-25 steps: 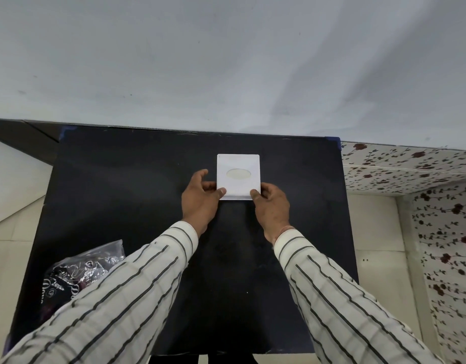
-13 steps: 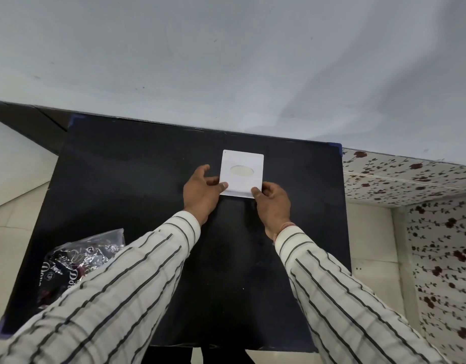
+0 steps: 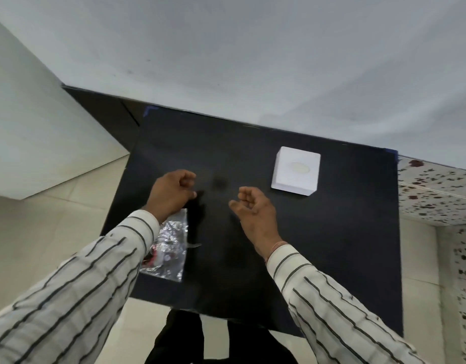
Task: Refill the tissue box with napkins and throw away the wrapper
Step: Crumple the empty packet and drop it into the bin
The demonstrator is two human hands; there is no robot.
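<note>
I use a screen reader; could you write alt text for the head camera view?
Two empty hands, left hand and right hand, hover over a black table. A white tissue box stands on it at the far right, and a crinkled plastic wrapper lies under the left wrist.

This looks like a plain room in a home. A black tabletop [image 3: 279, 258] stands against a bare pale wall [image 3: 253, 61] on a cream tiled floor [image 3: 43, 232], and beside it on the right hangs a white cloth printed with small dark red flowers [image 3: 436, 195].
</note>
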